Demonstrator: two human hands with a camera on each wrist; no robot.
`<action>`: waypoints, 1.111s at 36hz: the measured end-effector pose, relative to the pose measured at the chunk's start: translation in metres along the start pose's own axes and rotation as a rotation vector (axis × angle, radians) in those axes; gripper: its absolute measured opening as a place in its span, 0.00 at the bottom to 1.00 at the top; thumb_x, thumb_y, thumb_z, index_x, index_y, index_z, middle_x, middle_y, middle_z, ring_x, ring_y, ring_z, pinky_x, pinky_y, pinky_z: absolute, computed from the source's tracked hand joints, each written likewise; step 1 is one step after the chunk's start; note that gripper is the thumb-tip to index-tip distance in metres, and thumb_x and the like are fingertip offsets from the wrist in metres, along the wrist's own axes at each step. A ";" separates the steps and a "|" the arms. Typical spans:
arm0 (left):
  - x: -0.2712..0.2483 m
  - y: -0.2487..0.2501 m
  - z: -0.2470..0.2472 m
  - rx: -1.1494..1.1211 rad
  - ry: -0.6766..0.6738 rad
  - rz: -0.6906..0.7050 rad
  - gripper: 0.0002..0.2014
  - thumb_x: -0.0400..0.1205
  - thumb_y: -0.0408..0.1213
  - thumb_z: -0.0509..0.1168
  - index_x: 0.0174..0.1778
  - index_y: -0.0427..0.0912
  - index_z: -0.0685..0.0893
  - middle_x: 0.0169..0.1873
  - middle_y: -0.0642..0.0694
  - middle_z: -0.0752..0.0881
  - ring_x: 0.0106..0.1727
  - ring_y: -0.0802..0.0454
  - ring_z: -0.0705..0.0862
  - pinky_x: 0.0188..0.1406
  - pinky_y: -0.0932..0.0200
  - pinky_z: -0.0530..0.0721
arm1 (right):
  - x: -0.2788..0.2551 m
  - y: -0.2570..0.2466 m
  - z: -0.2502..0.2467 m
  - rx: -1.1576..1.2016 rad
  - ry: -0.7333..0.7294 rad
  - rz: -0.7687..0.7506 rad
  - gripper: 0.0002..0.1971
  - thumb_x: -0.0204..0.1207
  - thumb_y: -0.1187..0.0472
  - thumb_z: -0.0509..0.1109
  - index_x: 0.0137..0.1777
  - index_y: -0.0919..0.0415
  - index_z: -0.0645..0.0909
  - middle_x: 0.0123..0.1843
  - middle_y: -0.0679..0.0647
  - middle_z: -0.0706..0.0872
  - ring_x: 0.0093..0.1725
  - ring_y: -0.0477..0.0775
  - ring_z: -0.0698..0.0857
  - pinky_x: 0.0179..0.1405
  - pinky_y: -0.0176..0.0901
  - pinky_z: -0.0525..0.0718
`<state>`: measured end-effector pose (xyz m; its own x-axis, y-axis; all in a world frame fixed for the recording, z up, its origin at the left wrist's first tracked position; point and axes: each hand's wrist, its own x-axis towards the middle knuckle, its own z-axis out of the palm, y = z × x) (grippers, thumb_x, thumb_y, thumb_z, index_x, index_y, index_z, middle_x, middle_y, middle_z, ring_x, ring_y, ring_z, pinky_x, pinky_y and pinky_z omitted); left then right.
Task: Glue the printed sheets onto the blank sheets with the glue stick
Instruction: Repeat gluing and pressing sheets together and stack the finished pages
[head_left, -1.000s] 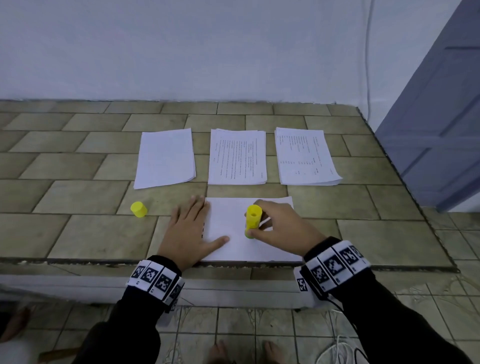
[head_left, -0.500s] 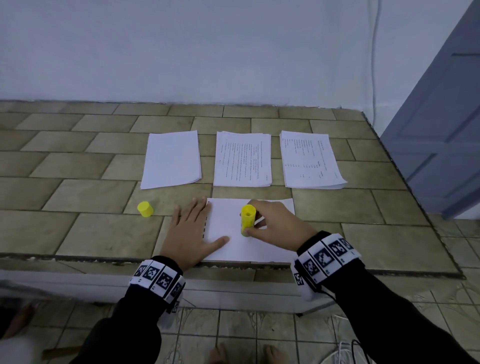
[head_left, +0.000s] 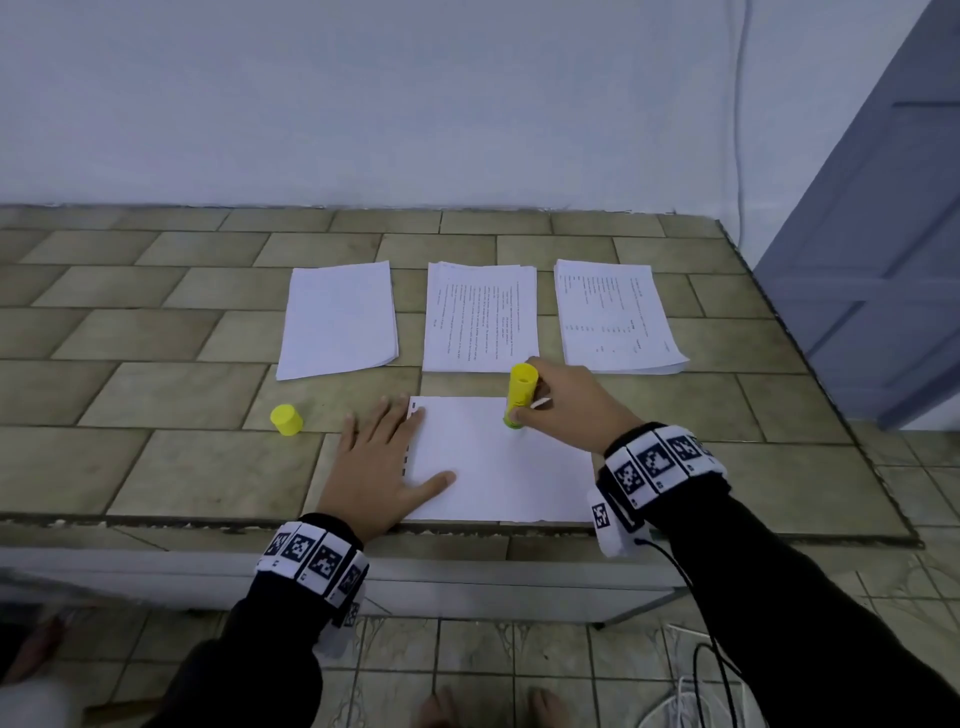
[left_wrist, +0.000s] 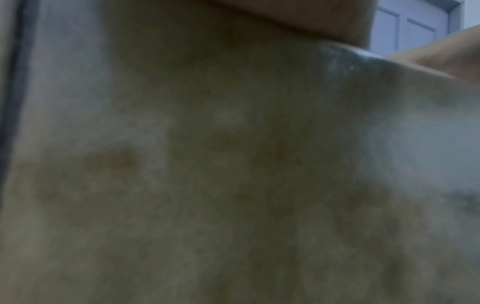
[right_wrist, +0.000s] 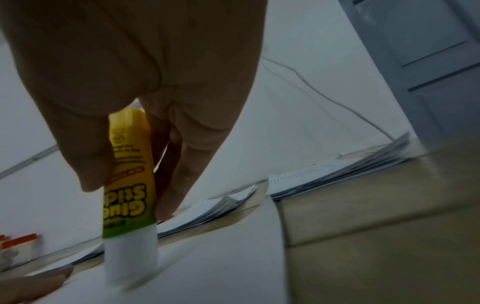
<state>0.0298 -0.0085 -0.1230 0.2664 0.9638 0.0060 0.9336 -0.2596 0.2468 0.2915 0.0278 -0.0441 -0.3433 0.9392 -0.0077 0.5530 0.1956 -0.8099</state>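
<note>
Yellow glue stick (head_left: 519, 396) stands nearly upright, cap off, its white tip pressed to the far edge of a sheet (head_left: 498, 467) lying face-down w/ its blank side up at the front of the tiled worktop (head_left: 156, 395). The right hand (head_left: 566, 410) pinches the barrel, thumb on the near side & fingers (right_wrist: 187, 164) curled round the far side; the right wrist view shows the label upside down and the white tip (right_wrist: 131, 263) meeting the paper. The left hand (head_left: 379, 467) lies flat, fingers straight & spread, over the sheet's left edge, thumb stretched out onto the paper toward the right hand; it holds nothing. A row of small black marks runs along that edge, just beside the left fingers. The left wrist view is a dim blur of tile. The loose yellow cap (head_left: 286, 420) stands on the worktop left of the left fingers, apart from them. Beyond both hands sit three stacks in a row: blank sheets (head_left: 337, 319) past the left fingers, printed sheets (head_left: 480, 317) just beyond the right fingers, and a second printed stack (head_left: 618, 317) farther right. A grey-blue door (head_left: 883, 260) stands to the right.
</note>
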 end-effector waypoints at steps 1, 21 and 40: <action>0.000 0.000 0.000 -0.007 0.003 -0.001 0.52 0.70 0.80 0.41 0.86 0.49 0.59 0.87 0.51 0.54 0.87 0.51 0.47 0.85 0.37 0.41 | -0.006 0.002 -0.002 0.025 -0.005 -0.001 0.06 0.71 0.69 0.75 0.40 0.64 0.80 0.42 0.53 0.89 0.46 0.50 0.88 0.50 0.45 0.87; -0.003 -0.001 -0.004 -0.021 -0.042 0.024 0.57 0.68 0.82 0.36 0.87 0.44 0.54 0.87 0.50 0.49 0.86 0.55 0.41 0.85 0.41 0.36 | -0.061 0.013 -0.017 0.030 -0.165 -0.065 0.10 0.67 0.68 0.78 0.48 0.60 0.86 0.46 0.46 0.89 0.47 0.47 0.87 0.48 0.41 0.89; -0.001 0.002 -0.006 0.009 -0.057 0.008 0.53 0.71 0.76 0.38 0.87 0.43 0.53 0.87 0.49 0.48 0.85 0.56 0.39 0.85 0.40 0.38 | 0.004 0.023 -0.040 -0.097 0.077 0.032 0.06 0.67 0.68 0.75 0.38 0.62 0.80 0.42 0.57 0.87 0.44 0.58 0.88 0.50 0.60 0.86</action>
<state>0.0299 -0.0101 -0.1165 0.2870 0.9567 -0.0476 0.9335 -0.2682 0.2380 0.3330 0.0477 -0.0394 -0.2667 0.9637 0.0153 0.6352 0.1877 -0.7492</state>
